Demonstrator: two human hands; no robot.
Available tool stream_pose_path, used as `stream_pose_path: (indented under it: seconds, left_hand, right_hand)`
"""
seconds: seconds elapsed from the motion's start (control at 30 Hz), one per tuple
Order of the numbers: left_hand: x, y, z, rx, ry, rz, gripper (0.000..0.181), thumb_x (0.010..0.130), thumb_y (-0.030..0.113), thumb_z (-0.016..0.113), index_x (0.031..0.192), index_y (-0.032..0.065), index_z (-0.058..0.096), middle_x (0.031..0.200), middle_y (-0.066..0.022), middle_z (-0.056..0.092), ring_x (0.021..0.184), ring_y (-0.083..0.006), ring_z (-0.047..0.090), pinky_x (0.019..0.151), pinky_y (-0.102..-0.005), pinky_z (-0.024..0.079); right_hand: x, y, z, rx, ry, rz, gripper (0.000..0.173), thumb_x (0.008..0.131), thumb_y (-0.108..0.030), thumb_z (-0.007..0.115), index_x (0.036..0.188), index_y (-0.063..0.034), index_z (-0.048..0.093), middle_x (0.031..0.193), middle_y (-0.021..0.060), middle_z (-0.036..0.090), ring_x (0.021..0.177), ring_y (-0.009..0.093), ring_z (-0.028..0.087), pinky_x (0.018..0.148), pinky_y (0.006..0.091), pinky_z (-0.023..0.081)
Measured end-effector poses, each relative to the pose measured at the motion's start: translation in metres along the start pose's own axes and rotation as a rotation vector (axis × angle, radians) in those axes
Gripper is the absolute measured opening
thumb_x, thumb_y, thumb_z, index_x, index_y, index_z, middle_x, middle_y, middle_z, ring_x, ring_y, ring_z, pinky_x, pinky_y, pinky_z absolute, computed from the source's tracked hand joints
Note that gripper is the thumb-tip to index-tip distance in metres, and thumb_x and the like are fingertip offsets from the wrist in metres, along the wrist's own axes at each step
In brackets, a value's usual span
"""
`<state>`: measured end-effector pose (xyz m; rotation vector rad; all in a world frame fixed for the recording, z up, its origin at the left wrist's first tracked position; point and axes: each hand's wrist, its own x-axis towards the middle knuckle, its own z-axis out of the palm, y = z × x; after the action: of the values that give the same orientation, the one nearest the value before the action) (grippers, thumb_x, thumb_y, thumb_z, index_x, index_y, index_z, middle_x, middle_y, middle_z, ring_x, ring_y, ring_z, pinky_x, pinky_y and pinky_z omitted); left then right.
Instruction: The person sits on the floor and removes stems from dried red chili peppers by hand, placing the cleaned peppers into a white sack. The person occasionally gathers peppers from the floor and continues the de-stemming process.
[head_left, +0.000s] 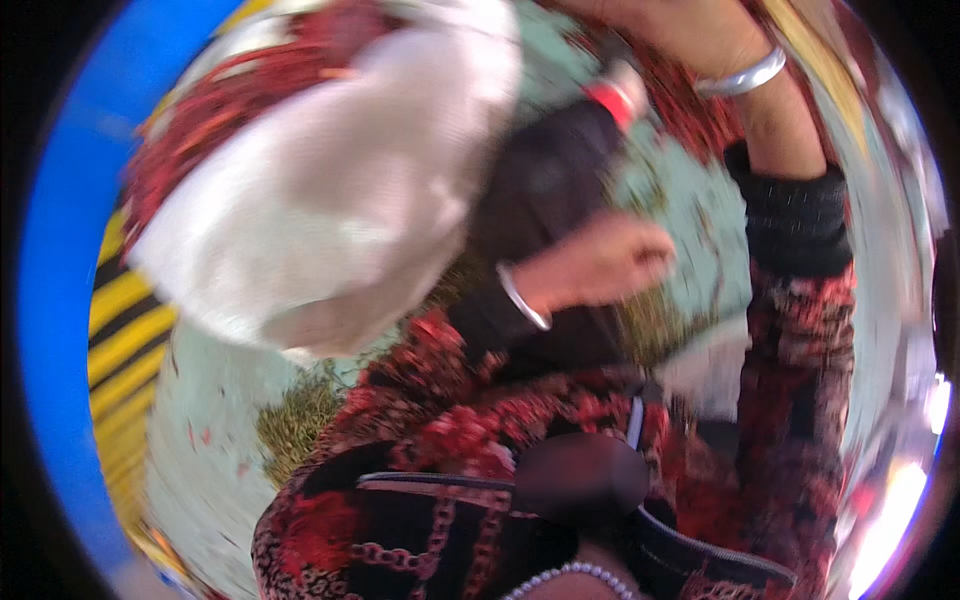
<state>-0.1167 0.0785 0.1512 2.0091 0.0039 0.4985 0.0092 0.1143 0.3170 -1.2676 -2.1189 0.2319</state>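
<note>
My left hand (600, 259), with a silver bangle at the wrist, is over my dark-trousered lap (547, 180). Its fingers are curled and blurred, and I see nothing in them. My right hand (660, 30) reaches to the top edge, above a heap of dried red chillies (697, 124); its fingers are cut off by the picture's rim. A large white sack or cloth (330, 195), smeared by motion, stands at the upper left, apart from my left hand. Behind it lies a bigger heap of what look like dried red chillies (210, 139).
Greenish-brown piles of stalks lie on the pale green floor (202, 420), one on the left (296, 420) and another near my left hand (652, 322). Yellow-and-black stripes (127, 322) edge a blue surface (56, 300) at the far left. My foot (626, 79) extends ahead.
</note>
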Motion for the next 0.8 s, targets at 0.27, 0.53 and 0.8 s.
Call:
stream_pose_path:
  seconds: [0.27, 0.53, 0.8]
  left_hand:
    - [0.122, -0.077, 0.041, -0.116, 0.161, -0.090, 0.014, 0.077, 0.010, 0.059, 0.082, -0.0020, 0.061, 0.068, -0.0048, 0.062, 0.062, -0.0084, 0.057, 0.057, -0.0222, 0.044]
    - [0.171, -0.175, 0.206, 0.442, -0.095, -0.257, 0.017, 0.068, 0.021, 0.064, 0.077, 0.0073, 0.061, 0.076, -0.0125, 0.060, 0.071, -0.0312, 0.058, 0.062, -0.0399, 0.046]
    - [0.179, -0.207, 0.247, 0.661, -0.119, -0.366, 0.020, 0.069, 0.023, 0.061, 0.074, 0.0044, 0.060, 0.074, -0.0158, 0.059, 0.072, -0.0331, 0.057, 0.061, -0.0420, 0.044]
  right_hand:
    - [-0.400, 0.096, 0.026, 0.090, 0.435, 1.190, 0.027, 0.080, -0.020, 0.059, 0.097, 0.0007, 0.060, 0.076, 0.0040, 0.061, 0.063, 0.009, 0.054, 0.057, 0.0229, 0.045]
    - [-0.485, 0.124, 0.107, 0.016, 0.571, 1.350, 0.020, 0.072, -0.019, 0.060, 0.080, -0.0013, 0.061, 0.073, 0.0166, 0.061, 0.068, 0.029, 0.060, 0.062, 0.0349, 0.047]
    - [-0.472, 0.156, 0.110, -0.281, 0.165, 1.578, 0.031, 0.070, -0.032, 0.063, 0.076, -0.0014, 0.059, 0.075, 0.0185, 0.060, 0.072, 0.035, 0.058, 0.063, 0.0425, 0.046]
